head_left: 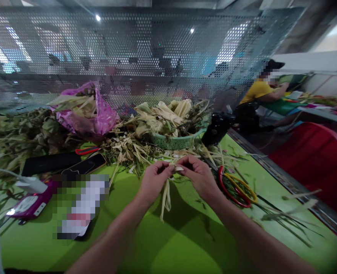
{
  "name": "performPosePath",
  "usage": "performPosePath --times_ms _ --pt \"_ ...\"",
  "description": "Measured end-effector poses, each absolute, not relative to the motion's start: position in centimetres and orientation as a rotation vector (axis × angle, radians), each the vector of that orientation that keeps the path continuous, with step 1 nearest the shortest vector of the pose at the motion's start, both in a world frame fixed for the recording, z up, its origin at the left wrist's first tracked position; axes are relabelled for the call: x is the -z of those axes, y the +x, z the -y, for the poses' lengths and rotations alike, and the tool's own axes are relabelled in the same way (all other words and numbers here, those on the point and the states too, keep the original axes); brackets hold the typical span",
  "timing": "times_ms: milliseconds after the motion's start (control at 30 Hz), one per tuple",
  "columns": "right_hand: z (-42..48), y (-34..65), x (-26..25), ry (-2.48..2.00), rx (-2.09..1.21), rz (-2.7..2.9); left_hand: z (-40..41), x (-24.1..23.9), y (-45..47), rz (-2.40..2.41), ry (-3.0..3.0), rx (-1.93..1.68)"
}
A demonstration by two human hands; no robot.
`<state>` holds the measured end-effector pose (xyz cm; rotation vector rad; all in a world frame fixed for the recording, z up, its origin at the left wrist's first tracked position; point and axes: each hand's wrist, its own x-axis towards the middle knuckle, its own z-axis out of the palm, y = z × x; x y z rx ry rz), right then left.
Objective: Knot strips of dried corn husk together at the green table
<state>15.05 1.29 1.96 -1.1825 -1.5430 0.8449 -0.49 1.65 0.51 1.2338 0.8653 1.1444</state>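
Both my hands meet above a green table. My left hand is closed in a pinch on a bundle of pale plant strips that hang down from it. My right hand is closed too, pinching the top end of the same strips between thumb and fingers. Right of my right hand lie scissors with red and yellow handles. Behind the hands stands a green basket heaped with pale husks and leaves.
A pink plastic bag of husks and a heap of dried leaves lie at the left. Phones and a purple device with a white cable lie at front left. A perforated metal screen backs the table. A person sits at the right.
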Motion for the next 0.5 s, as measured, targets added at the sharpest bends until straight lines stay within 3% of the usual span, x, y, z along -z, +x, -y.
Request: performPosePath --times_ms 500 --pt "-0.2 14.8 -3.3 -1.21 -0.396 1.844 -2.3 -0.2 -1.1 -1.033 1.244 -1.263"
